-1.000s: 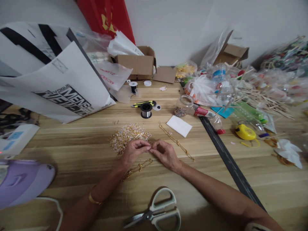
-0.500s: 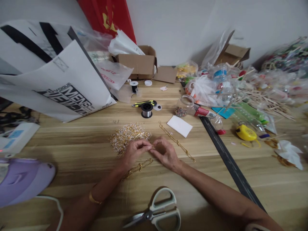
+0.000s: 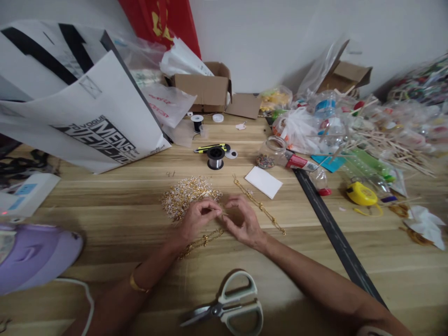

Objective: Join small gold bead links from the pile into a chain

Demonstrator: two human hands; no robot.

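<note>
My left hand [image 3: 200, 218] pinches a thin gold-coloured piece [image 3: 224, 213] between thumb and forefinger; it is too small to name surely. Just to its right, my right hand [image 3: 245, 223] has its thumb and fingers parted, the tips close to that piece. Behind my left hand is a pile of gold and clear beaded pieces [image 3: 185, 193]. One gold chain [image 3: 203, 241] lies below the hands, partly covered by my left wrist. Another gold chain [image 3: 261, 205] stretches along the table to the right of my right hand.
Scissors [image 3: 227, 308] lie near the front edge. Beyond the pile are a wire spool [image 3: 215, 159], a yellow-black cutter [image 3: 201, 149], a white card [image 3: 263, 182] and a jar of beads [image 3: 271, 151]. A white bag [image 3: 105, 112] stands left; a yellow tape measure [image 3: 361, 193] lies right.
My right thumb and fingers have parted and drawn slightly back from the thin gold piece. My left hand keeps its pinch. The whole view has shifted slightly.
</note>
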